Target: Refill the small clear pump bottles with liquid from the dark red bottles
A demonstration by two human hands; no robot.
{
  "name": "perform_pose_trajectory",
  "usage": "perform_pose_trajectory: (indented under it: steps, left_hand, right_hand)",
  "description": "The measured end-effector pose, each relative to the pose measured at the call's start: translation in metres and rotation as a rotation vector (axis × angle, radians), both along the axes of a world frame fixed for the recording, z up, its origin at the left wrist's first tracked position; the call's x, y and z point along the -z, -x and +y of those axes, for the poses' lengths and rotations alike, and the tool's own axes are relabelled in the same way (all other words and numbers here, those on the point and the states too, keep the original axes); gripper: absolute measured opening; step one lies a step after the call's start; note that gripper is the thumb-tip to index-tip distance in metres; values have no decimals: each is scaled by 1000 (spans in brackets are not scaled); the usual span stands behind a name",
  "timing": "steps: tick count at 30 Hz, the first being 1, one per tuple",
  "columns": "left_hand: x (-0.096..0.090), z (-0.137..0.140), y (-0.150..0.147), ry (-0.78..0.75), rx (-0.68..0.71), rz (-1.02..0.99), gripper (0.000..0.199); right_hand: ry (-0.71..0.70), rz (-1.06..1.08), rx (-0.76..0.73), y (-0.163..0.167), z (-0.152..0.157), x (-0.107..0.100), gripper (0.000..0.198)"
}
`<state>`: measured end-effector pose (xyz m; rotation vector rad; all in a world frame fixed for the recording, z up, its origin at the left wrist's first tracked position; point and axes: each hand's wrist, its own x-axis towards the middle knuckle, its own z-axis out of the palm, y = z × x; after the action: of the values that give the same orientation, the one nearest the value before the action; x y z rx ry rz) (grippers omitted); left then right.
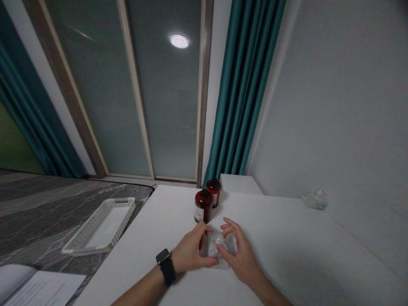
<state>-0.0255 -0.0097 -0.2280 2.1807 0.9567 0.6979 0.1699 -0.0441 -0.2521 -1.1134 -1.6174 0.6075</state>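
Note:
A small clear plastic packet or box (pixel 214 244) sits low over the white table between my hands; its exact kind is hard to make out. My left hand (pixel 194 250), with a black watch on the wrist, curves round its left side, thumb along the near edge. From the right, my right hand (pixel 237 253) bends its thumb and fingers about the other side, the thumb tip on the clear plastic. Just beyond my left fingers stands a dark amber bottle (pixel 204 204) with a white label. Behind it is a second amber bottle (pixel 214 191), partly hidden.
Crumpled clear plastic (pixel 315 199) lies at the right by the wall. A white box (pixel 240 183) stands behind the white table (pixel 270 238). Left, on a dark striped surface, are a white perforated basket (pixel 86 231) and an open book (pixel 47 284).

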Motion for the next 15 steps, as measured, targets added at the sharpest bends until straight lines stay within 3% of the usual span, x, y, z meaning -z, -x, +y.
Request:
perform_pose_trajectory:
  steps: [10, 15]
  left_hand:
    - [-3, -1, -1, 31, 6, -23, 53]
    - [-1, 0, -2, 34, 24, -41, 53]
  right_hand:
    - [53, 49, -98, -2, -2, -4, 62]
    - [110, 54, -135, 2, -4, -5, 77]
